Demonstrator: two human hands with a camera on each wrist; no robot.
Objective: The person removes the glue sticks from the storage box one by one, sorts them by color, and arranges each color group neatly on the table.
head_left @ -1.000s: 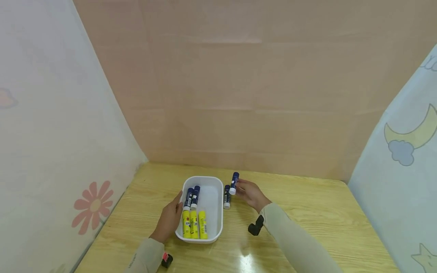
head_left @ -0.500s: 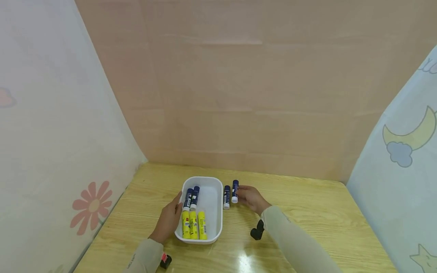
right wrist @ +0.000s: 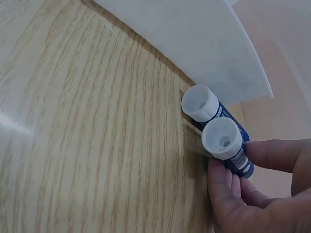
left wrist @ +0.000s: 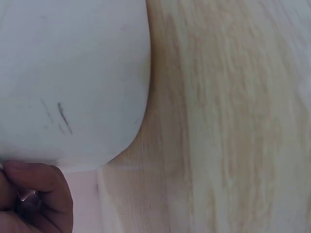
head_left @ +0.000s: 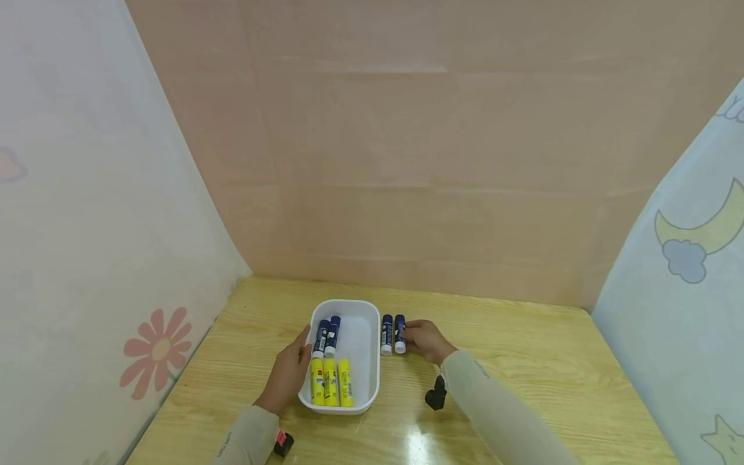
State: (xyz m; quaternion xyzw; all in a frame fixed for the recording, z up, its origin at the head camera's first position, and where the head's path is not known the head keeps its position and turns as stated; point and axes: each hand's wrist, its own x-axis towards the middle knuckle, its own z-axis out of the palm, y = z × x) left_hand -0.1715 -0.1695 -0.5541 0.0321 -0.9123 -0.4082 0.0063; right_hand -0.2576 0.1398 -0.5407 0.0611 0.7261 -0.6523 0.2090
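Note:
My right hand [head_left: 427, 339] pinches a navy glue stick [head_left: 400, 334] with a white base between thumb and fingers. It lies beside a second navy glue stick [head_left: 387, 336], just outside the white plastic tray [head_left: 367, 403]. In the right wrist view, the held glue stick [right wrist: 226, 141] has its hollow white base toward the camera, close alongside the other one [right wrist: 200, 104]. My left hand [head_left: 286, 374] grips the tray's left rim; its curled fingers [left wrist: 36, 179] show at the tray's edge in the left wrist view.
Inside the tray, two navy glue sticks [head_left: 332, 337] lie at the far left, with three yellow glue sticks [head_left: 329, 384] at the near end. The wooden table [head_left: 523, 374] meets a brown backdrop [head_left: 407, 161] behind and patterned sheets at both sides.
My right hand has lowered the navy glue stick and brought it nearer, from above the table to beside the other navy one. The left hand and tray stay put.

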